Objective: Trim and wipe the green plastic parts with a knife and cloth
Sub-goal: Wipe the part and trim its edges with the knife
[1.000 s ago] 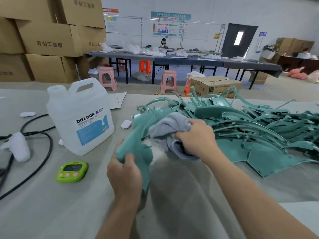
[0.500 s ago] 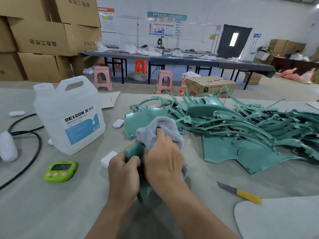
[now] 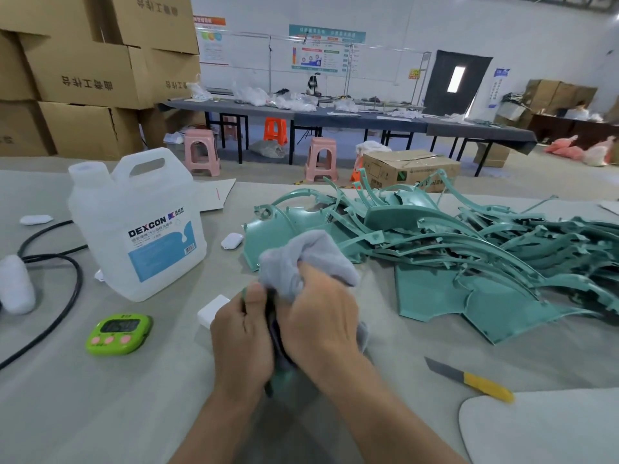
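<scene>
Far left of the frame: black cable (image 3: 50, 262) looping across the grey desk (image 3: 100, 413), with a white wad (image 3: 15, 284) just beside it. Right of that, upright on the desk, a translucent white jug (image 3: 140, 229) labelled DEXCON. Below the jug, lying flat, a lime-green timer (image 3: 119, 333) with pink buttons. Next to the right, a small white block (image 3: 211, 311), partly hidden behind the left hand (image 3: 244, 339).

Lower centre: left hand curled round a green part (image 3: 279, 380), thumb pointing up, only a sliver of the part showing between and below the two hands. Touching it on the right, right hand (image 3: 321, 326) with fingers bunched around a grey cloth (image 3: 308, 256). Cloth pressed against the held part and billowing up above both hands.

Centre to right edge: tangled pile of green parts (image 3: 435, 249) heaped on the desk, beyond the hands and apart from them. Lower right, well apart from the right hand: knife (image 3: 469, 380) with grey blade and yellow handle, flat on the desk. Just below it, in the corner, a pale rounded sheet (image 3: 542, 426).
</scene>
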{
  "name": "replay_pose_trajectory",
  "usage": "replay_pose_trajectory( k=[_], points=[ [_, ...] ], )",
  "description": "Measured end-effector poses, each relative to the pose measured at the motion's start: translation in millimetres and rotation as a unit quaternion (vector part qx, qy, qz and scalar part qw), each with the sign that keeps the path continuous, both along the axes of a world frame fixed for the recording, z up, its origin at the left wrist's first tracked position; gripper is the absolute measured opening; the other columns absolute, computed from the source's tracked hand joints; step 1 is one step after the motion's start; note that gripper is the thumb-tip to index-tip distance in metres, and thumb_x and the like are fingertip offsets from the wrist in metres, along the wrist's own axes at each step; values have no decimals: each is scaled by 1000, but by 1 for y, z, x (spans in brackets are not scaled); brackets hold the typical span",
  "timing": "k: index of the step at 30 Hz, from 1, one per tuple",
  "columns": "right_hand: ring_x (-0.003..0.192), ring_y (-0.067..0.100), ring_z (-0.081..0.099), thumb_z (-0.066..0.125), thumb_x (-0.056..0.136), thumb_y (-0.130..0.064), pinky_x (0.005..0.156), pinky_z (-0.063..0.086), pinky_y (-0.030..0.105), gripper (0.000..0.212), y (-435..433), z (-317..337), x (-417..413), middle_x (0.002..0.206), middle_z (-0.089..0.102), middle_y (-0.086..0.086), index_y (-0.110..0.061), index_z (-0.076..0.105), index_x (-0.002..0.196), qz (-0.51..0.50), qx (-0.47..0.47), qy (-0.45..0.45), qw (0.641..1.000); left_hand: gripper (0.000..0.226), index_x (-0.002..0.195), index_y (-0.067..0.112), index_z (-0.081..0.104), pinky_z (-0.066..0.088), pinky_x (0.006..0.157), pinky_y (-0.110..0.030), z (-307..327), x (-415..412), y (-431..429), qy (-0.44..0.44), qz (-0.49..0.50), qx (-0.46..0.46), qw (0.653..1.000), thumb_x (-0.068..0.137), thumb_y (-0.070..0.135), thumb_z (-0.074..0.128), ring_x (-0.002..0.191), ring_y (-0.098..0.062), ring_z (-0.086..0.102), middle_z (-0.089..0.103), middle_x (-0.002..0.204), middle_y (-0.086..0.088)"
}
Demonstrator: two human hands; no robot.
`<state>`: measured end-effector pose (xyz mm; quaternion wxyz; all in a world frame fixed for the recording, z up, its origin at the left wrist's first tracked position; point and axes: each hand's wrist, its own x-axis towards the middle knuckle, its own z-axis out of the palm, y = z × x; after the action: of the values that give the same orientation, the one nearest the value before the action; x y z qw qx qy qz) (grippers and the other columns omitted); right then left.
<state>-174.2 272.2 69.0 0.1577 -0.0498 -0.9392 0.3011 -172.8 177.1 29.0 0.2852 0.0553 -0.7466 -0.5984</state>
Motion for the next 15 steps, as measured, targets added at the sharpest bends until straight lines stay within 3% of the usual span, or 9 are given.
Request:
replay_pose_trajectory(
  k=[2, 3, 6, 8, 10, 12, 15],
  points=[
    [69, 8, 54, 64, 82, -37, 60, 37, 21, 16, -2, 13, -20, 74, 54, -14, -28, 51, 83, -118, 60, -14, 991, 52, 55, 22, 43, 37, 54, -12, 1, 4, 4, 18, 13, -54, 998, 106, 28, 48, 57, -1, 47, 57, 57, 18],
    [69, 12, 57, 61, 89, -38, 59, 36, 25, 13, 2, 17, -37, 76, 54, -13, -26, 55, 88, -111, 41, 8, 993, 51, 56, 22, 43, 37, 55, -11, 0, 6, 5, 19, 14, -70, 997, 105, 30, 50, 59, 2, 50, 58, 56, 15],
    [57, 7, 48, 61, 95, -47, 51, 30, 24, 34, 33, 37, -60, 64, 51, -11, -21, 53, 75, -149, -152, 0, 977, 42, 60, 27, 48, 36, 54, -11, -2, 10, 7, 43, 17, -121, 992, 99, 42, 46, 63, 2, 55, 50, 49, 12],
    [58, 11, 52, 66, 92, -52, 52, 36, 25, 38, 57, 43, -74, 65, 56, -7, -22, 53, 71, -210, -230, 17, 950, 36, 78, 23, 67, 36, 57, -14, -3, 13, 8, 72, 4, -137, 988, 99, 41, 44, 66, -1, 54, 50, 53, 19],
    [70, 22, 61, 66, 89, -50, 64, 48, 32, 33, 79, 39, -82, 74, 61, -1, -20, 58, 79, -259, -197, 10, 946, 43, 101, 17, 75, 33, 62, -17, -1, 16, 10, 86, -2, -150, 985, 100, 44, 40, 68, -3, 52, 50, 57, 22],
    [80, 29, 59, 65, 89, -45, 70, 47, 36, 32, 100, 33, -82, 78, 59, 2, -16, 54, 83, -288, -149, 20, 946, 50, 107, 15, 74, 32, 62, -18, 1, 16, 11, 91, -4, -158, 983, 100, 47, 36, 72, -10, 52, 48, 56, 21],
    [79, 31, 58, 64, 88, -39, 70, 47, 37, 28, 118, 24, -76, 89, 66, 8, -12, 57, 91, -303, -112, 19, 946, 49, 116, 18, 74, 33, 62, -19, 2, 16, 11, 92, -8, -154, 984, 100, 47, 36, 72, -6, 54, 57, 60, 18]
  ],
)
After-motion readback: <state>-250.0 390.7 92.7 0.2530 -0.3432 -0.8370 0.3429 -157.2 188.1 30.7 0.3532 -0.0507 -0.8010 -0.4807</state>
